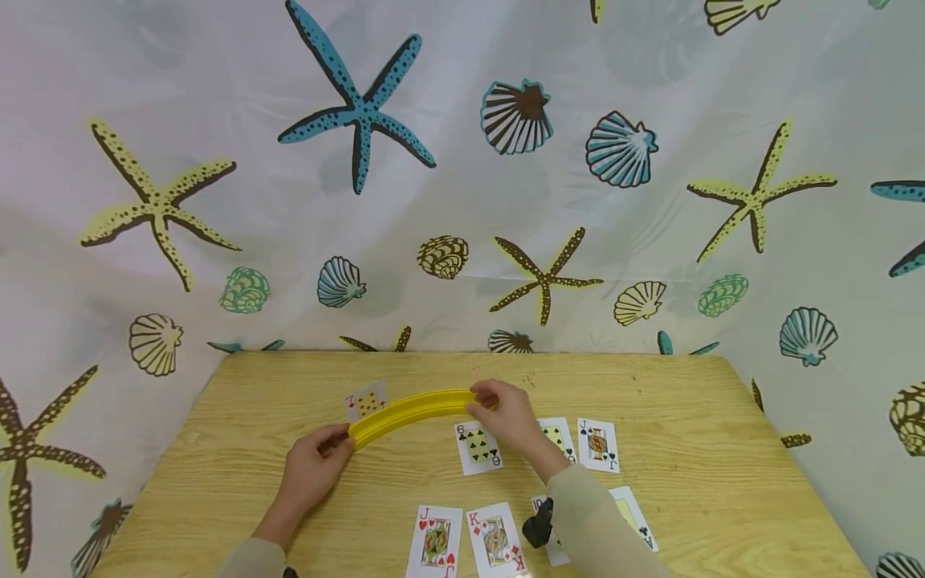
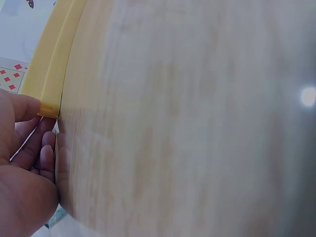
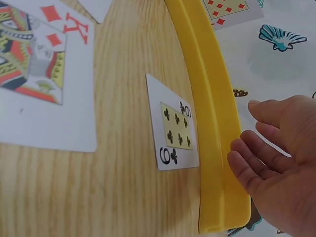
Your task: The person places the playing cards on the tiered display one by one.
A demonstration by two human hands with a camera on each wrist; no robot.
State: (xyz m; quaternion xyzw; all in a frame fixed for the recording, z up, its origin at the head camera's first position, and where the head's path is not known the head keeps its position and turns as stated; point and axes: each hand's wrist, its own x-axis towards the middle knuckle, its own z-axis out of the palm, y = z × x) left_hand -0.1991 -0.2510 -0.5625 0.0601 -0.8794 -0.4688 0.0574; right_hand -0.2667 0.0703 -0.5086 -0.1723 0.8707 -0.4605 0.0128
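A yellow curved playing card holder (image 1: 415, 408) lies across the wooden table. At its left end, my left hand (image 1: 314, 466) pinches the tip; the left wrist view has the thumb over the end of the holder (image 2: 52, 74) and fingers below. My right hand (image 1: 509, 413) is by the other end. In the right wrist view, fingertips of the right hand (image 3: 276, 153) touch the holder's outer side (image 3: 217, 108), with the thumb held apart. A seven of diamonds (image 1: 368, 399) stands up at the holder's left part. Just in front lies a six of clubs (image 1: 477, 447).
A jack of spades (image 1: 597, 444) lies face up right of my right wrist, beside a card (image 1: 556, 429) partly covered by that arm. Nearer me are a jack of hearts (image 1: 435, 542), a king of diamonds (image 1: 497, 540) and an ace of clubs (image 1: 636, 518). A patterned curtain (image 1: 448, 201) hangs behind.
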